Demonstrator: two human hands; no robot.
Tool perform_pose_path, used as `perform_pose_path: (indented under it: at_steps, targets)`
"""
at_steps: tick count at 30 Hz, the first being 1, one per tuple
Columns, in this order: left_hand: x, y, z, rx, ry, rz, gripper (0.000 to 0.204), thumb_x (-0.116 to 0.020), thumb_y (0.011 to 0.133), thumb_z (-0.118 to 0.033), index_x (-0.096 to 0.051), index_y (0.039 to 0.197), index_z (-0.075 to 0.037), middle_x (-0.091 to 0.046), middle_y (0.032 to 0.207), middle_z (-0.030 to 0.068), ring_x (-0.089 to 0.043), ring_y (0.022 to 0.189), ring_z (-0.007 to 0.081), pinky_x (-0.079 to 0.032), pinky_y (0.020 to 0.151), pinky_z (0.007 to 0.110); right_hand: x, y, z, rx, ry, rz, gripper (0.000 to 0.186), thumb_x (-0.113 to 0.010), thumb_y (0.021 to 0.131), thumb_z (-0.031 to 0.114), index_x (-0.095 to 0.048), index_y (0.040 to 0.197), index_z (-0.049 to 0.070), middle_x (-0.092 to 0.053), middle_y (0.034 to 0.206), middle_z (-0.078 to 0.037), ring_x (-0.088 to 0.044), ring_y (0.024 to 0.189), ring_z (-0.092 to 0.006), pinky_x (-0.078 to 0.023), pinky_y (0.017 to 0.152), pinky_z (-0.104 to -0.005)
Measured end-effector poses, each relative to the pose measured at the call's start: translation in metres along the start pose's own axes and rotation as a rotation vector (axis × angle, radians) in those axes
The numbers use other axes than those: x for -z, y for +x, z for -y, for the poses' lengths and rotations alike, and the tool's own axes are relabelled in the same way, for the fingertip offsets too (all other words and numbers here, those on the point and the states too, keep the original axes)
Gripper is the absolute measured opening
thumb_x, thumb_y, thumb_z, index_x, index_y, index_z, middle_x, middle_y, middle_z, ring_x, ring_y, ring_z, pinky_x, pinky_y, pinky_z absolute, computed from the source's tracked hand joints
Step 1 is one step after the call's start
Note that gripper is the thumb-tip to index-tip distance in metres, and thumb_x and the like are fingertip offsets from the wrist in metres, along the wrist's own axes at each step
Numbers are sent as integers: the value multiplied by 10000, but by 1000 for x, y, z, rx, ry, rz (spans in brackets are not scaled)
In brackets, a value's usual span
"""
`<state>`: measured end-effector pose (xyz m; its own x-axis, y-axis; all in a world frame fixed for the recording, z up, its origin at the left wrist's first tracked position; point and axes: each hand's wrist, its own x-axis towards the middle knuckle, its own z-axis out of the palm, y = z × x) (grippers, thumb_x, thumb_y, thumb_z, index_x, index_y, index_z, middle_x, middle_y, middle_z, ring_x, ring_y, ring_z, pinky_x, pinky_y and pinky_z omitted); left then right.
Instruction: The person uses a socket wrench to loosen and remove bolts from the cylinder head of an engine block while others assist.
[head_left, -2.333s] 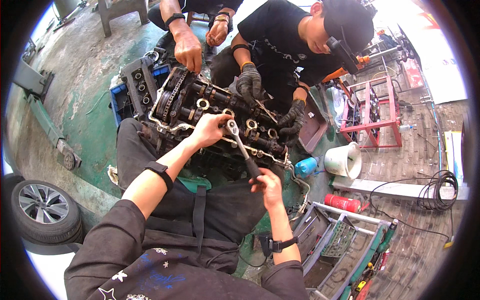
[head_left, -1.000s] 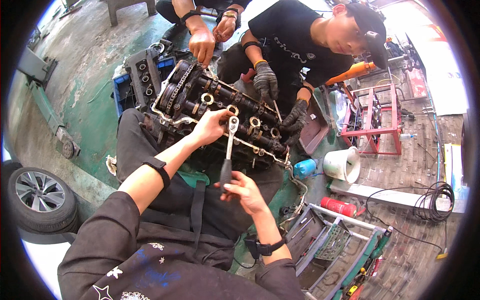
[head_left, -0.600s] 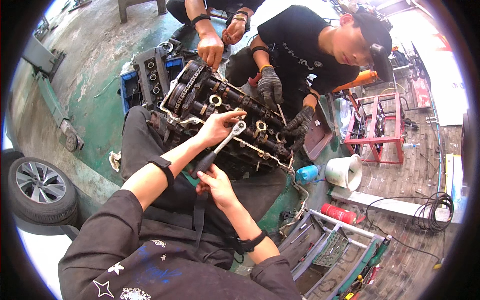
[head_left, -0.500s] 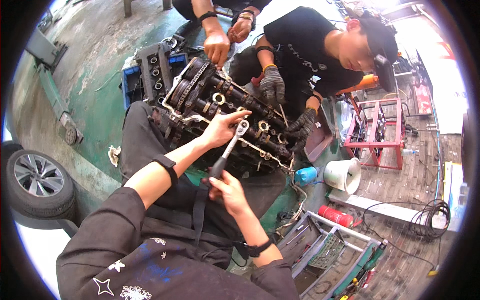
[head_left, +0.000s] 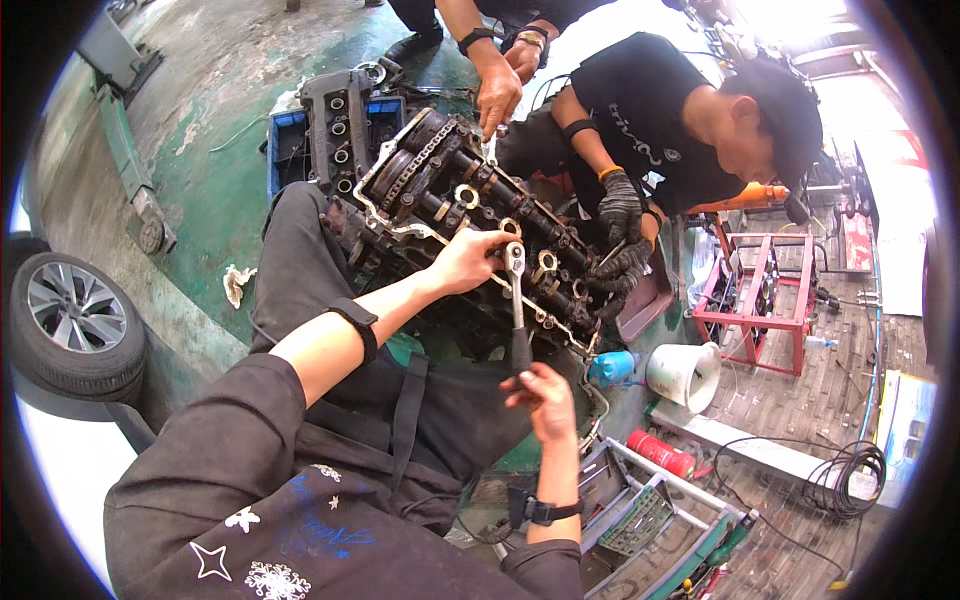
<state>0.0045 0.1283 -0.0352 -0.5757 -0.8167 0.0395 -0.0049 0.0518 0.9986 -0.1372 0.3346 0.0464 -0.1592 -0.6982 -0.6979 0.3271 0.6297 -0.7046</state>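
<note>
A ratchet wrench [head_left: 518, 315] with a black handle stands over the greasy engine [head_left: 408, 215] in front of me. My left hand [head_left: 468, 262] grips the ratchet's head from its left side, above the near edge of the engine. What sits under the ratchet's head is hidden. Lower down, my right hand [head_left: 548, 398] has its curled fingers at the end of the handle. Camshafts and a timing chain [head_left: 432, 150] lie exposed on top of the engine.
Across the engine, a co-worker's gloved hands [head_left: 622, 265] work at its right end. Another person's bare hand [head_left: 497, 98] touches the far side. A blue crate [head_left: 287, 150], white bucket [head_left: 684, 377], red cylinder [head_left: 660, 453], tool cart [head_left: 690, 492] and wheel [head_left: 78, 318] stand around.
The ratchet handle has swung to the right, and my right hand has moved right with it. My left hand stays at the ratchet's head. The whole view has shifted slightly.
</note>
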Motion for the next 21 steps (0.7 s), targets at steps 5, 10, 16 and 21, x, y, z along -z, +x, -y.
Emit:
perform_pose_path:
  at_steps: [5,10,16,21]
  targets:
    - [-1,-1,-4,-93,56,-36,318,-598,780,-9,-606,1098,-32,-669,930,150,-651,868,193,-488,790,284,-79,14,-23,-52,-33,216,256,-600,857,230,-524,984,21,-653,795,-112,-596,562,-148,-470,532,-239]
    - [4,6,-2,74,-45,47,292,-654,803,-69,-613,1074,32,-677,917,100,-616,844,108,-493,781,250,-137,41,-20,-16,7,226,223,-595,868,245,-524,948,49,-654,798,-107,-613,589,-145,-462,516,-235]
    - [5,7,-5,133,-13,76,311,-619,811,-9,-586,1115,51,-660,925,67,-584,835,88,-480,769,234,-100,29,-29,27,-48,224,226,-628,832,240,-583,925,38,-660,849,-78,-613,672,-125,-455,556,-219]
    - [3,8,-4,142,-45,83,347,-561,790,78,-569,1137,55,-659,958,78,-589,850,101,-483,783,246,-35,3,-19,-8,-129,46,272,-646,803,250,-627,942,18,-669,848,-66,-610,692,-124,-445,603,-231]
